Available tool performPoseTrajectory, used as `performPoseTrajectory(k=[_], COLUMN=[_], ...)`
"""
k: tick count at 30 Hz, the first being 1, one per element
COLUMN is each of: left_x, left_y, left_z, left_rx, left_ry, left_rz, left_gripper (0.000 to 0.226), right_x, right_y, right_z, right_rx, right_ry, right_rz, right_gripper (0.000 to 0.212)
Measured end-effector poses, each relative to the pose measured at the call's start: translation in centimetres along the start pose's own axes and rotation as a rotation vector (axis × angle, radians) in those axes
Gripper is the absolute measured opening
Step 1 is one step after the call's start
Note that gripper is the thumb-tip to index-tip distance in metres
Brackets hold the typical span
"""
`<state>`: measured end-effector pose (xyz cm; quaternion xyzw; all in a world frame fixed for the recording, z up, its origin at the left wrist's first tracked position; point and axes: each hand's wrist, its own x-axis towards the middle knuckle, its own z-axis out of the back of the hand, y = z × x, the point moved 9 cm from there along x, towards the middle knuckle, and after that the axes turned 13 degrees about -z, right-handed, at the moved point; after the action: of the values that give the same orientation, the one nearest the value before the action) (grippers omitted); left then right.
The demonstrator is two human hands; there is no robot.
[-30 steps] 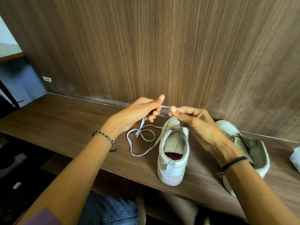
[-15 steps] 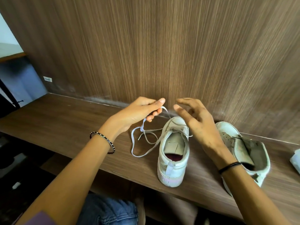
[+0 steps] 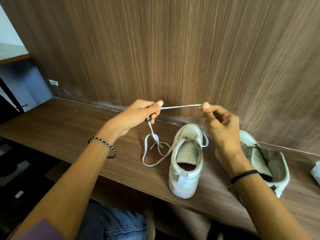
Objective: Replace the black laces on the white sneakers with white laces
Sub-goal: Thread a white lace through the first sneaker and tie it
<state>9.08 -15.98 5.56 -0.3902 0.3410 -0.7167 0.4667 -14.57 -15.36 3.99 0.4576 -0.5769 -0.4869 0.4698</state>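
Head cam: both hands are up over the worktop (image 3: 60, 127), close to the wood wall panel (image 3: 173, 49).

- Left hand (image 3: 136, 115): thumb and fingers pinch the white lace (image 3: 181, 106), other fingers curled under.
- Right hand (image 3: 220, 125): thumb and forefinger pinch the same lace further along, remaining fingers loosely bent.
- Between my two pinches the lace runs as one straight, taut span, level and clear of the worktop.
- Below my left hand the lace drops down, crosses itself and lies in a loose loop on the worktop just left of the sneaker (image 3: 186, 163), then runs into the front eyelets.
- A short stretch of lace also comes out on the sneaker's right side, by my right wrist. It's blurred there, so I can't tell if that's the part going up to my right hand.
- That sneaker stands upright on its sole, heel toward me, toe toward the wall, only the front eyelets laced.
- Second sneaker (image 3: 270, 163) sits to the right, partly behind my right forearm, tongue flopped open, no lace visible in it.
- Beaded bracelet (image 3: 102, 144) on my left wrist, black band (image 3: 244, 175) on my right.
- Something white (image 3: 316, 172) lies at the far right edge, cut off by the frame.
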Motion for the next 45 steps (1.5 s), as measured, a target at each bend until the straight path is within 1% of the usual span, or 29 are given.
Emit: performPoseTrajectory(k=[4, 7, 9, 11, 14, 16, 18, 20, 21, 25, 27, 31, 33, 36, 38, 40, 42, 44, 45], left_x=[-0.3, -0.4, -0.4, -0.3, 0.0, 0.2, 0.5, 0.5, 0.5, 0.1, -0.2, -0.6, -0.6, -0.5, -0.2, 0.0, 0.3, 0.6, 0.7], left_y=[1.8, 3.2, 3.5, 3.1, 1.8, 0.8, -0.2, -1.1, -1.4, -1.3, -0.8, 0.0, 0.5, 0.5, -0.1, -0.9, -1.2, -1.2, -1.1], left_z=[2.4, 4.0, 4.2, 3.3, 0.9, -0.7, -2.2, -3.4, -3.8, -3.9, -3.6, -3.0, -2.7, -2.3, -2.3, -2.5, -3.2, -4.0, -4.4], left_rx=[-0.05, -0.112, -0.157, -0.182, -0.184, -0.18, -0.174, -0.149, -0.142, -0.106, -0.082, -0.061, -0.107, -0.256, -0.428, -0.559, -0.642, -0.675, -0.662], left_ry=[-0.132, -0.263, -0.306, -0.275, -0.177, -0.123, -0.071, -0.005, 0.024, 0.066, 0.083, 0.098, 0.084, 0.024, -0.033, -0.079, -0.106, -0.118, -0.117], left_rz=[0.027, 0.074, 0.096, 0.111, 0.109, 0.087, 0.062, 0.032, 0.019, 0.033, 0.055, 0.096, 0.107, 0.108, 0.079, 0.043, 0.044, 0.071, 0.079], left_gripper=[0.038, 0.037, 0.035, 0.034, 0.035, 0.036, 0.038, 0.039, 0.038, 0.038, 0.038, 0.036, 0.034, 0.03, 0.029, 0.03, 0.029, 0.028, 0.028], right_x=[0.3, 0.8, 0.8, 0.5, -0.4, -1.2, -1.6, -1.3, -1.1, -0.8, -0.5, 0.6, 1.1, 1.3, 1.3, 1.3, 1.2, 1.1, 1.1], right_y=[-0.1, -0.4, -0.5, -0.6, -0.2, 0.7, 1.1, 0.7, 0.3, -0.2, 0.0, 0.2, -0.2, -0.7, -0.9, -1.4, -2.0, -2.1, -2.1], right_z=[0.1, -0.4, -1.0, -1.7, -2.8, -3.5, -4.2, -4.5, -4.6, -4.8, -4.4, -2.8, -1.9, -1.4, -1.5, -1.9, -2.3, -2.3, -2.2], right_rx=[0.271, 0.348, 0.247, -0.004, -0.373, -0.475, -0.516, -0.556, -0.571, -0.603, -0.625, -0.54, -0.52, -0.527, -0.581, -0.595, -0.557, -0.606, -0.637], right_ry=[-0.002, 0.072, 0.136, 0.179, 0.169, 0.162, 0.2, 0.24, 0.256, 0.317, 0.258, 0.038, -0.053, -0.069, -0.051, 0.03, 0.117, 0.134, 0.131], right_rz=[-0.048, -0.075, -0.095, -0.067, 0.075, 0.185, 0.207, 0.176, 0.161, 0.175, 0.195, 0.183, 0.137, 0.09, 0.098, 0.044, -0.057, -0.077, -0.073], right_gripper=[0.021, 0.019, 0.017, 0.019, 0.029, 0.035, 0.042, 0.045, 0.042, 0.015, 0.011, 0.011, 0.014, 0.012, 0.009, 0.014, 0.012, 0.01, 0.014])
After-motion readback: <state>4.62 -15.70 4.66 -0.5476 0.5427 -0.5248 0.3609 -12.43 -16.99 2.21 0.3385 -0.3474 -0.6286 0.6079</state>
